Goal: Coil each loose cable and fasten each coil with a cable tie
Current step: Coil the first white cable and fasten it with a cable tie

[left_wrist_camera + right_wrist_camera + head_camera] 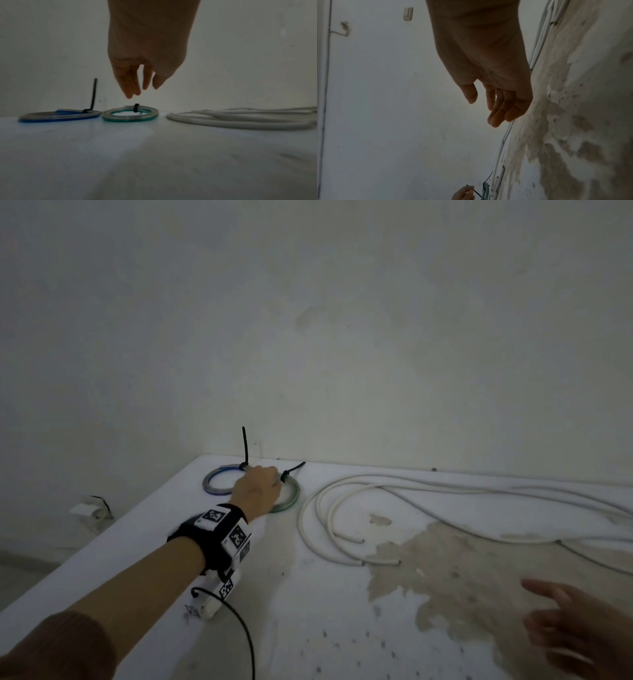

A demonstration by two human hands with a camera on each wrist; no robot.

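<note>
Two tied coils lie at the table's far corner. The blue coil (217,481) (58,116) has a black cable tie (244,446) (94,93) whose tail stands up. The green coil (289,496) (130,115) carries a second black tie (291,470) (136,107). My left hand (258,487) (142,92) hovers just above the green coil, fingers hanging down and holding nothing. Loose white cables (342,508) (240,119) sprawl to the right. My right hand (561,621) (481,108) floats over the near right of the table, fingers relaxed and empty.
The white table (308,594) has a large peeled brown patch (462,570) near my right hand. A plain wall (342,337) runs right behind the coils. The table's left edge drops to the floor, where a small white fitting (90,510) sits.
</note>
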